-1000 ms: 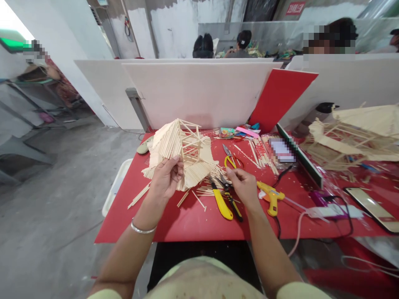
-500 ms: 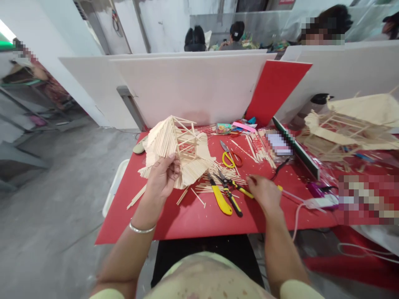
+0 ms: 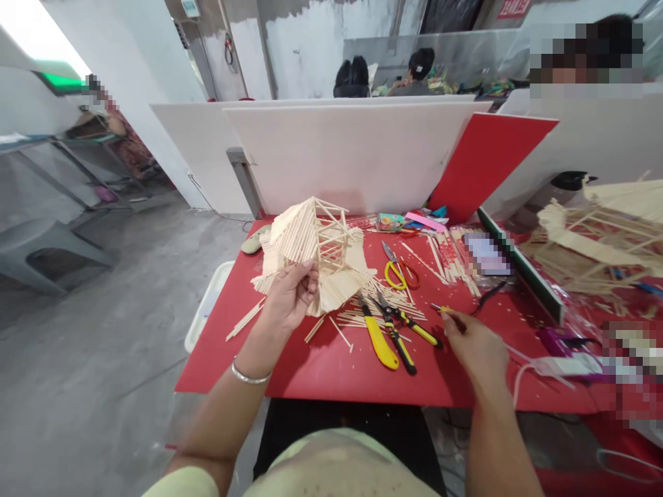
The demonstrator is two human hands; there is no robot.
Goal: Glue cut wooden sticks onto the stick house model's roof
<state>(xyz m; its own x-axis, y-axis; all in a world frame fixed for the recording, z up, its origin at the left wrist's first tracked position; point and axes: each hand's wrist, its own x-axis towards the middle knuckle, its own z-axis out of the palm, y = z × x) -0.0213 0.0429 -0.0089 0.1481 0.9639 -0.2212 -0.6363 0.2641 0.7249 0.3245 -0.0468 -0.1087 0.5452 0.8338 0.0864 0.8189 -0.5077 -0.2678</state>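
Note:
A small house-like model [image 3: 293, 231] made of thin wooden sticks, with a slatted sloping roof and an open frame on its right side, stands on the red table. My left hand [image 3: 294, 293] is closed at its front edge, thumb and fingers pinched on it; the exact spot they grip is partly hidden. My right hand [image 3: 476, 342] pinches a small yellow tool with a thin metal tip [image 3: 442, 309], most of it covered by the fingers. To the left of that hand lie yellow-and-black pruning shears [image 3: 396, 331] and a yellow-handled cutter [image 3: 379, 339].
Scissors [image 3: 396, 269] with yellow and red handles lie behind the shears. Loose sticks [image 3: 246, 319] are scattered about the model. White boards [image 3: 342, 155] stand along the back. At right are a larger stick model [image 3: 595, 241] and pale cords [image 3: 523, 373]. Other people sit beyond the boards.
The view has shifted, so everything sits farther right. My right hand has turned and now shows the yellow tool, its tip pointing left. My left hand stays at the model.

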